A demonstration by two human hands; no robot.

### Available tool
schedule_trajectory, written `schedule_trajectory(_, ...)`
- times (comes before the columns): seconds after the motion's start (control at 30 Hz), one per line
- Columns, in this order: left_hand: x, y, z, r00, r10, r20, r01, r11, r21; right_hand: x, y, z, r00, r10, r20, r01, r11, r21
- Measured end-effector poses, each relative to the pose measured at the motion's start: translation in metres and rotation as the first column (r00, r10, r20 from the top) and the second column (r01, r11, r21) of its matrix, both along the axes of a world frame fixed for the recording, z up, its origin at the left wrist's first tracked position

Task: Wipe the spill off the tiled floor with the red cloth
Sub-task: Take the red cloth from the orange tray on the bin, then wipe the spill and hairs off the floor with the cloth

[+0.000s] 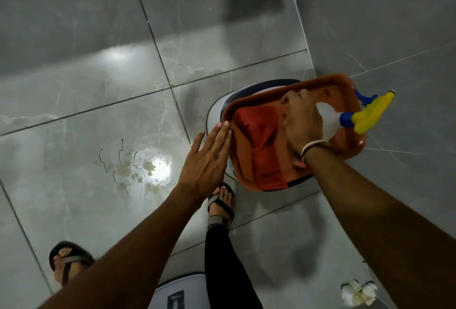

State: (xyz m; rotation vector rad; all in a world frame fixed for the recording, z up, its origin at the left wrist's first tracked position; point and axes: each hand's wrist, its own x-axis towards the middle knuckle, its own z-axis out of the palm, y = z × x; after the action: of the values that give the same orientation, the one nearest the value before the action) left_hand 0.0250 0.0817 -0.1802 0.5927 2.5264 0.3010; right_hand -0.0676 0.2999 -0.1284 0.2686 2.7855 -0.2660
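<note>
Operator: Hands, status?

Technician: Left hand is flat, fingers spread, empty, fingertips at the tray rim. Right hand reaches into the tray; whether it grips the spray bottle cannot be told.

Operator: Tray contents?

Technician: Red cloth, folded, beside the bottle. Steady the rim, lift the cloth clear, then carry it left to the spill on the floor.

Grey tiled floor, pale spill, crumpled tissue, white stool
</note>
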Motion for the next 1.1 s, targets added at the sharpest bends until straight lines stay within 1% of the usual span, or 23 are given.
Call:
schedule_trajectory(0.03, 0.001, 0.001, -0.001, 1.000, 0.013, 0.003, -0.013, 1.000, 0.010, 0.012, -0.006, -0.004, 0.991, 0.086, -0.106, -0.082, 0.996, 0.034)
schedule_trajectory(0.07, 0.002, 0.002, -0.002, 1.000, 0.022, 0.004, -0.023, 1.000, 0.018, 0.025, -0.012, -0.009, 0.970, 0.149, -0.193, -0.147, 0.989, 0.025)
schedule_trajectory(0.1, 0.003, 0.003, -0.003, 1.000, 0.028, -0.001, -0.028, 0.999, 0.025, 0.040, -0.019, -0.016, 0.951, 0.195, -0.240, -0.201, 0.980, 0.000)
schedule_trajectory(0.13, 0.005, 0.002, -0.005, 0.999, 0.033, -0.008, -0.032, 0.999, 0.031, 0.055, -0.024, -0.024, 0.947, 0.230, -0.226, -0.242, 0.970, -0.025)
schedule_trajectory(0.2, 0.007, 0.000, -0.008, 0.999, 0.035, -0.025, -0.034, 0.999, 0.042, 0.079, -0.026, -0.043, 0.956, 0.284, -0.076, -0.288, 0.957, -0.047)
schedule_trajectory(0.27, 0.011, -0.006, -0.012, 0.996, 0.053, -0.066, -0.051, 0.998, 0.042, 0.094, -0.023, -0.062, 0.957, 0.286, 0.056, -0.281, 0.956, -0.082)
schedule_trajectory(0.3, 0.013, -0.012, -0.013, 0.993, 0.081, -0.089, -0.077, 0.996, 0.053, 0.098, -0.023, -0.069, 0.960, 0.271, 0.066, -0.262, 0.957, -0.126)
schedule_trajectory(0.33, 0.017, -0.019, -0.013, 0.987, 0.114, -0.114, -0.106, 0.992, 0.070, 0.101, -0.025, -0.074, 0.970, 0.240, 0.038, -0.229, 0.957, -0.180)
schedule_trajectory(0.4, 0.030, -0.035, -0.014, 0.973, 0.164, -0.162, -0.150, 0.984, 0.098, 0.103, -0.034, -0.070, 0.995, 0.088, -0.053, -0.099, 0.956, -0.277)
schedule_trajectory(0.47, 0.048, -0.059, -0.015, 0.968, 0.190, -0.165, -0.174, 0.979, 0.106, 0.106, -0.049, -0.055, 0.987, -0.082, -0.140, 0.027, 0.933, -0.358)
schedule_trajectory(0.5, 0.059, -0.073, -0.015, 0.968, 0.201, -0.151, -0.188, 0.977, 0.098, 0.108, -0.060, -0.043, 0.974, -0.137, -0.180, 0.056, 0.917, -0.394)
schedule_trajectory(0.6, 0.091, -0.124, -0.020, 0.957, 0.270, -0.108, -0.266, 0.962, 0.053, 0.118, -0.103, -0.010, 0.919, -0.244, -0.311, 0.050, 0.852, -0.521)
schedule_trajectory(0.67, 0.115, -0.166, -0.033, 0.931, 0.328, -0.158, -0.327, 0.944, 0.038, 0.130, -0.139, -0.007, 0.897, -0.321, -0.303, 0.056, 0.764, -0.642)
schedule_trajectory(0.73, 0.134, -0.211, -0.058, 0.912, 0.350, -0.215, -0.357, 0.934, 0.005, 0.140, -0.172, -0.030, 0.893, -0.388, -0.227, 0.100, 0.663, -0.742)
schedule_trajectory(0.77, 0.143, -0.237, -0.076, 0.903, 0.371, -0.216, -0.386, 0.922, -0.026, 0.143, -0.189, -0.051, 0.886, -0.416, -0.206, 0.121, 0.636, -0.762)
schedule_trajectory(0.83, 0.162, -0.290, -0.123, 0.865, 0.449, -0.222, -0.477, 0.874, -0.092, 0.145, -0.224, -0.108, 0.872, -0.439, -0.219, 0.141, 0.652, -0.745)
schedule_trajectory(0.87, 0.171, -0.311, -0.145, 0.844, 0.484, -0.232, -0.519, 0.847, -0.118, 0.146, -0.236, -0.138, 0.878, -0.415, -0.240, 0.135, 0.694, -0.707)
schedule_trajectory(0.9, 0.183, -0.330, -0.170, 0.821, 0.519, -0.240, -0.558, 0.817, -0.142, 0.149, -0.246, -0.173, 0.913, -0.327, -0.243, 0.097, 0.753, -0.650)
schedule_trajectory(0.97, 0.210, -0.357, -0.217, 0.778, 0.561, -0.284, -0.617, 0.768, -0.172, 0.160, -0.257, -0.241, 0.991, -0.019, -0.135, -0.054, 0.855, -0.517)
schedule_trajectory(1.0, 0.224, -0.368, -0.240, 0.763, 0.566, -0.313, -0.632, 0.756, -0.173, 0.165, -0.257, -0.269, 0.988, 0.115, -0.106, -0.150, 0.886, -0.438)
schedule_trajectory(1.03, 0.235, -0.377, -0.259, 0.745, 0.571, -0.344, -0.647, 0.745, -0.165, 0.166, -0.255, -0.290, 0.970, 0.209, -0.126, -0.241, 0.899, -0.365)
schedule_trajectory(1.07, 0.246, -0.384, -0.279, 0.733, 0.568, -0.374, -0.652, 0.744, -0.149, 0.166, -0.253, -0.309, 0.950, 0.259, -0.173, -0.302, 0.901, -0.311)
schedule_trajectory(1.1, 0.255, -0.389, -0.296, 0.725, 0.558, -0.404, -0.650, 0.749, -0.130, 0.162, -0.254, -0.324, 0.941, 0.262, -0.212, -0.317, 0.903, -0.289)
